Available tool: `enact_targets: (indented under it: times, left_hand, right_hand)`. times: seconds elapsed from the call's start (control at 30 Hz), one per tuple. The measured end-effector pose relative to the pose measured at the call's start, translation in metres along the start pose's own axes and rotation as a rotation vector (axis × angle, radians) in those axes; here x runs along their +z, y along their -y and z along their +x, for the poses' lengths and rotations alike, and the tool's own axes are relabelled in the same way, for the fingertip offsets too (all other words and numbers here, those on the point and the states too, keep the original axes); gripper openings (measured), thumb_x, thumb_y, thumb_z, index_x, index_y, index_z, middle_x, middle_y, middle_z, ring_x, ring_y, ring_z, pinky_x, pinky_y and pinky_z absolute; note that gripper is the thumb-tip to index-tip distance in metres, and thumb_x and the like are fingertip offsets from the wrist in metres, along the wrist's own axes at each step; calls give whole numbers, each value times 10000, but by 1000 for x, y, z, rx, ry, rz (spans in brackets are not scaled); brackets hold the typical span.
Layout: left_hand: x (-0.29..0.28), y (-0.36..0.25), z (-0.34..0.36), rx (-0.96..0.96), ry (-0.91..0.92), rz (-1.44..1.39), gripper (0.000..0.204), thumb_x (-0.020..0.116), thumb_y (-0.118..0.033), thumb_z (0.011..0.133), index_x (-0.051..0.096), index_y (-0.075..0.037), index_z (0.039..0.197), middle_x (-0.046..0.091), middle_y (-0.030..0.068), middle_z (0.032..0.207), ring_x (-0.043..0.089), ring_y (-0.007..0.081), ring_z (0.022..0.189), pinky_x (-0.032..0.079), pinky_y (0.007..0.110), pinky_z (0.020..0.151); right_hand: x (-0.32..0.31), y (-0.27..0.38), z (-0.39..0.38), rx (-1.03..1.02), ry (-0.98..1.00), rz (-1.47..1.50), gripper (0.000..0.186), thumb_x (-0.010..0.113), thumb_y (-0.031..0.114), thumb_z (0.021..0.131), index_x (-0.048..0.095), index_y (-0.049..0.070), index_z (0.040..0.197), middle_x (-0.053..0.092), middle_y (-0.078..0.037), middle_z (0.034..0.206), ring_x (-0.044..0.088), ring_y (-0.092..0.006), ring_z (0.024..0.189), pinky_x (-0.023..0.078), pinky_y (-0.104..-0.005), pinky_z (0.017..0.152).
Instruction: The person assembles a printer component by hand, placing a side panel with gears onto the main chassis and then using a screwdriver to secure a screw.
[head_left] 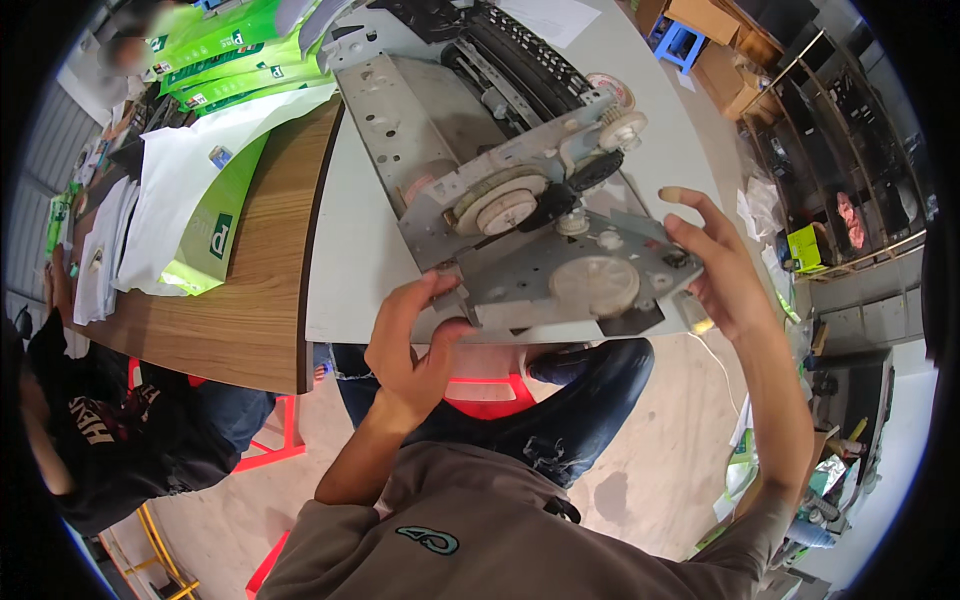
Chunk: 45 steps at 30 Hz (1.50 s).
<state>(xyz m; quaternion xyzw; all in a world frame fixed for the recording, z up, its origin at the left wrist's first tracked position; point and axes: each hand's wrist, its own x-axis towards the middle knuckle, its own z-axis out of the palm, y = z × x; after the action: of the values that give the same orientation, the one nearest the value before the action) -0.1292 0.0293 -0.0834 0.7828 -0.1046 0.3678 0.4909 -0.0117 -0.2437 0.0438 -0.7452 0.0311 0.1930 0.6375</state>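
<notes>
A grey metal plate with white gears [520, 285] is tilted at the table's near edge, between my two hands. My left hand [408, 345] grips its left end, with thumb and forefinger around the corner. At the other end, my right hand [725, 265] holds the plate's right edge, its forefinger raised off the metal. Directly behind the plate stands a printer's metal frame [400, 140], with gears [500, 205] on its near side and a black roller section [525, 65] along its right. Whether plate and frame are joined cannot be told.
The frame rests on a white table [345, 260]. On the left adjoins a brown wooden table [275, 220] bearing green-and-white packages [225, 70] and an opened bag [190, 190]. Another person in a black shirt [150, 440] sits there. A metal rack [840, 150] stands at right.
</notes>
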Motion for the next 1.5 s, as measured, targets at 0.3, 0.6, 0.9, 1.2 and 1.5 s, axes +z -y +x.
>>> enact_targets:
  times: [0.3, 0.6, 0.9, 1.2, 1.5]
  left_hand:
    - [11, 12, -16, 25, -141, -252, 521, 681, 5, 864, 432, 55, 1319, 588, 228, 1170, 631, 346, 1044, 522, 440, 887]
    - [5, 4, -10, -259, -104, -324, 391, 678, -16, 849, 540, 98, 1196, 649, 212, 1121, 632, 252, 1025, 492, 356, 904]
    - [21, -1, -11, -347, -263, -573, 401, 723, -76, 853, 468, 21, 1147, 653, 199, 1097, 640, 253, 1001, 508, 344, 885]
    - [23, -1, 5, -493, -355, -617, 513, 776, -14, 800, 396, -18, 1144, 638, 154, 1003, 650, 227, 928, 539, 299, 806]
    - [27, -1, 14, -549, -375, -479, 476, 732, -46, 860, 365, -24, 1162, 640, 122, 855, 623, 151, 759, 589, 358, 756]
  right_hand:
    - [6, -15, -15, -180, -58, -148, 487, 649, 253, 948, 435, 104, 1359, 704, -110, 962, 596, -100, 820, 435, -218, 742]
    - [16, -23, -27, -239, -96, -84, 551, 655, 262, 949, 375, 76, 1386, 701, -151, 935, 628, -128, 853, 463, -235, 782]
    - [7, -10, -30, -356, -125, -311, 644, 533, 452, 980, 372, 27, 1437, 460, -111, 1411, 589, -169, 1098, 442, -317, 967]
    - [25, 7, -11, -587, -139, -647, 682, 392, 527, 1003, 359, 19, 1456, 386, -128, 1484, 545, -205, 1168, 442, -339, 969]
    - [41, -6, 23, -727, -131, -445, 583, 515, 330, 1007, 299, 33, 1459, 642, -102, 799, 647, -204, 863, 475, -315, 839]
